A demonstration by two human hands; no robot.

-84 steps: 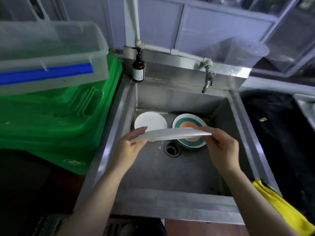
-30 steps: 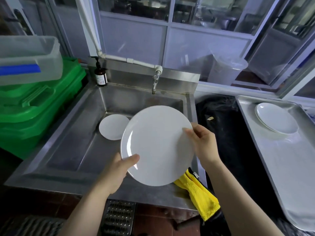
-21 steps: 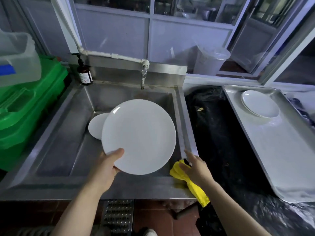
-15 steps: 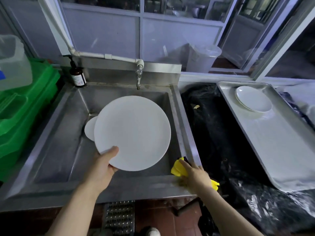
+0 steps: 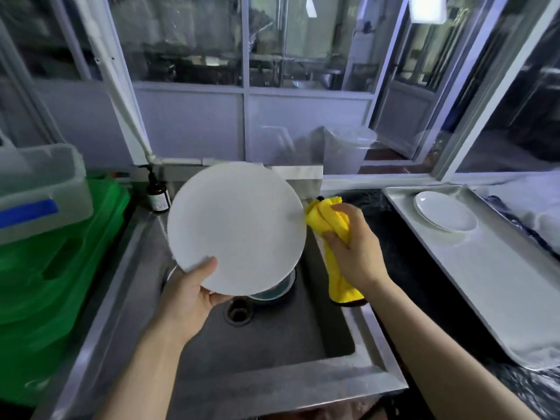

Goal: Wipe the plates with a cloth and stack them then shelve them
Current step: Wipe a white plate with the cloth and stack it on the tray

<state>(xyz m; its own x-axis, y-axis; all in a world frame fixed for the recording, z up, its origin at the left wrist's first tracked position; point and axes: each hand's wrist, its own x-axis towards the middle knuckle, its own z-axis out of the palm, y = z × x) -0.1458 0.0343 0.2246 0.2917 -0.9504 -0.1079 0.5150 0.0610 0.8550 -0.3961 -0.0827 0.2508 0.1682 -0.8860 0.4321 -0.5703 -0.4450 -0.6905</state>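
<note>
Lifted off the sink rim, yellow cloth point(image 5: 328, 219), bunched in right grip point(image 5: 356, 253), seemingly touches plain white plate point(image 5: 236, 227) left grip point(image 5: 189, 294) pinches.

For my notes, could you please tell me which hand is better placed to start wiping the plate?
Right hand: it grips the cloth beside the plate rim, while the left hand holds the plate.

A stainless steel sink point(image 5: 212, 377) anchors the scene. Behind it rises a wall of pale panels point(image 5: 194, 125) topped by glazed windows point(image 5: 181, 37) that show a dim kitchen beyond. Left of the sink stand stacked green crates point(image 5: 54, 274) under a clear plastic tub point(image 5: 39, 183). Right of the sink lies a black counter point(image 5: 406, 262). A bright light point(image 5: 427, 7) glows far above the sink, to the right.
</note>
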